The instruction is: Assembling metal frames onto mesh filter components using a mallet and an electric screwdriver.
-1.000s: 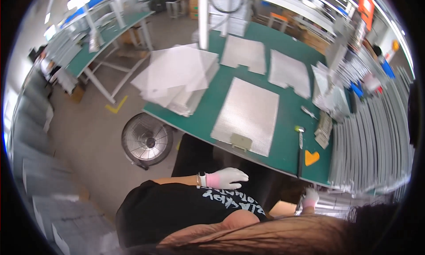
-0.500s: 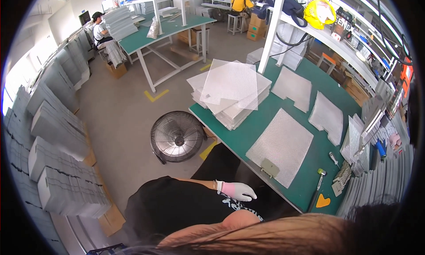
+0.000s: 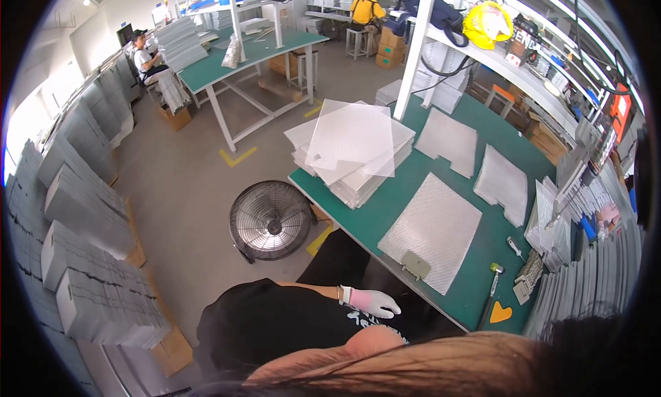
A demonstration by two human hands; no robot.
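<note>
Mesh sheet [image 3: 437, 225] flat on green table [image 3: 375, 221]; left hand [image 3: 375, 303] over dark trousers [image 3: 337, 256]

Appearance: silver-grey, finely textured, roughly rectangular, with a light sheen. Location: close to the front table edge, to the right of a stack of pale sheets [image 3: 351, 142]. Resting on the near edge: a small grey-green plate [image 3: 415, 265]. Positioned beyond, apart from each other: two notched sheets, one farther back [image 3: 447, 141], one nearer the right [image 3: 501, 183]. To the right, near the table edge: a hammer [image 3: 492, 287] and an orange-yellow heart-shaped piece [image 3: 500, 313].

Left-hand pose: lowered in front of the body, below table edge, apart from the sheet; clad in white glove with pink cuff, light band at wrist. Fingers: loosely curved, not clenched. Right hand: out of view; finger state impossible to tell.

Markings: white lettering on black shirt [image 3: 261, 314], partly hidden by folds; pale lettering on a dark item [image 3: 525, 33] beside a yellow bag [image 3: 487, 24].
</note>
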